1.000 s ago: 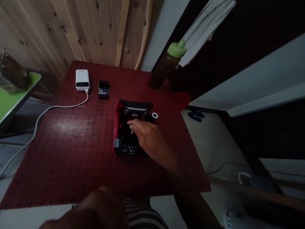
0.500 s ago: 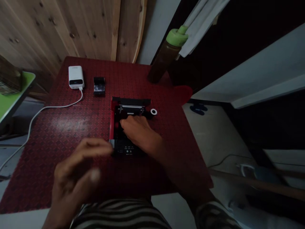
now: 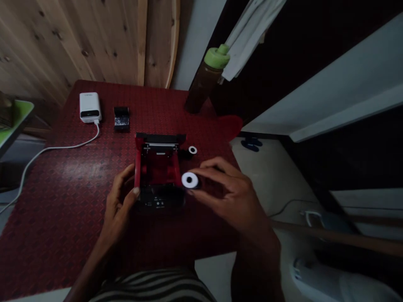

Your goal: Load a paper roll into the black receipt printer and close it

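Note:
A small red and black printer (image 3: 162,204) lies on the table with its lid raised at the back and its red inner bay exposed. My left hand (image 3: 121,197) grips the printer's left side, thumb at the front corner and fingers along the wall. Just right of the bay, my right hand (image 3: 234,191) pinches a small paper roll (image 3: 189,180) between thumb and fingers. The roll's white end, with a dark core hole, faces up towards me. Behind it, a second white ring-ended roll (image 3: 193,150) rests beside the printer's back right corner, next to something black.
A white power bank (image 3: 90,105) with a white cable (image 3: 69,147) lies at the back left of the red table (image 3: 78,197). Near it is a small black item (image 3: 121,119). A brown bottle with a green cap (image 3: 204,79) stands at the back edge.
My right hand has come out of the printer's bay and moved right with the paper roll. My left hand, raised before, has closed on the printer's left side. The view has shifted slightly.

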`<control>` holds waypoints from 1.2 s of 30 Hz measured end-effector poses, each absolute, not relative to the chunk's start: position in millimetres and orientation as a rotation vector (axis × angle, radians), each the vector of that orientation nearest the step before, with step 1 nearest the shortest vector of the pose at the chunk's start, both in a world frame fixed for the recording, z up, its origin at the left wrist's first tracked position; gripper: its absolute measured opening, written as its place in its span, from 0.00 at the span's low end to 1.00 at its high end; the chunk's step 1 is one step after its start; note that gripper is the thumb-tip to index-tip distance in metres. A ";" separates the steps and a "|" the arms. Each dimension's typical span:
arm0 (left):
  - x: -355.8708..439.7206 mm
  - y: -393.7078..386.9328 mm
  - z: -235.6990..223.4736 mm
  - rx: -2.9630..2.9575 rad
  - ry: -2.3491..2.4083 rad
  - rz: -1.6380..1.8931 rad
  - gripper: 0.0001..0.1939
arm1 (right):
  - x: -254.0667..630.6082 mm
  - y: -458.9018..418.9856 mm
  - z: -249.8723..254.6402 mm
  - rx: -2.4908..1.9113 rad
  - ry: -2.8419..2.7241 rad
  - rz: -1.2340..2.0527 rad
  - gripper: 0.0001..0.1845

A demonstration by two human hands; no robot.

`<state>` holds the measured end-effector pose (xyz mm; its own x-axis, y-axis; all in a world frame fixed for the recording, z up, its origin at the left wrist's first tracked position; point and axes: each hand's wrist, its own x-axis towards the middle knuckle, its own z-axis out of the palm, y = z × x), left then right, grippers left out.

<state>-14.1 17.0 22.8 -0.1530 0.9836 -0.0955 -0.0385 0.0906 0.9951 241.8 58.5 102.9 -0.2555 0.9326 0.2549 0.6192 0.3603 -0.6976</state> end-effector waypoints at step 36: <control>-17.4 19.5 16.7 1.055 1.390 1.284 0.34 | 255.1 156.4 -26.5 -1.555 -1.531 0.729 0.17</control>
<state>-17.4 19.5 16.7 -0.1907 0.9783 -0.0803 -0.0030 0.0813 0.9967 255.1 156.4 -26.5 0.0948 0.9857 0.1392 0.5135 0.0714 -0.8551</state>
